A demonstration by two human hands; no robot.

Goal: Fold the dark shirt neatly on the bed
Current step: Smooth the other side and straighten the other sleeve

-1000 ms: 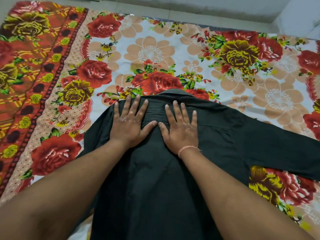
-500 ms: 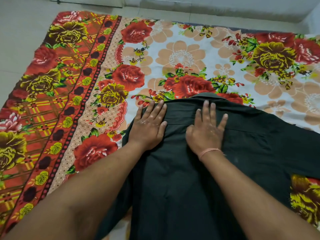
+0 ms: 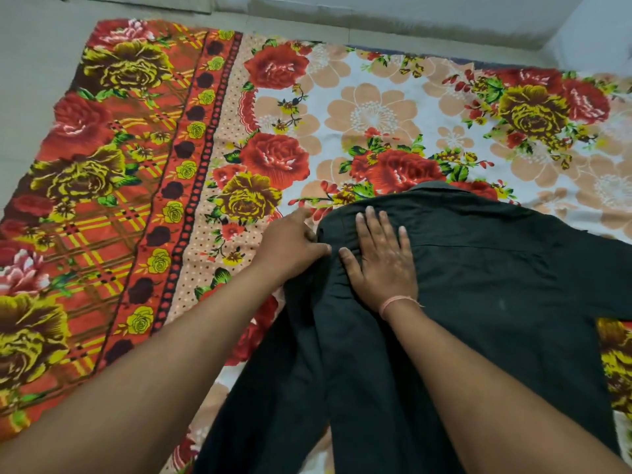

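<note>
Dark shirt (image 3: 478, 302): lies spread on the bed, over the floral bedsheet (image 3: 376, 107), in the lower right part of the head view, running from the near edge up to about mid-height.
Collar (image 3: 434, 187): at the far end of the shirt, pointing away from the person, resting on a red rose print.
Sleeve (image 3: 605, 268): stretches out flat to the right and runs off the edge of the view.
Near-left side of the shirt: bunched into long soft folds (image 3: 301, 336) below the left hand, not lying flat.
Right hand (image 3: 384, 265): palm down on the shirt's shoulder area just below the collar line, fingers straight and spread, pressing the cloth flat.
Left hand (image 3: 290, 249): at the shirt's left shoulder edge, just beside the right hand; its fingers curl at the edge of the cloth and the thumb lies on top of it, so it grips the shirt there.
Wrist thread (image 3: 396, 302): a thin pink band around the right wrist.
Bedsheet: white centre with peach flowers and red roses, and a wide orange border on the left.
Floor (image 3: 30, 63): pale, beyond the sheet's far and left edges.
</note>
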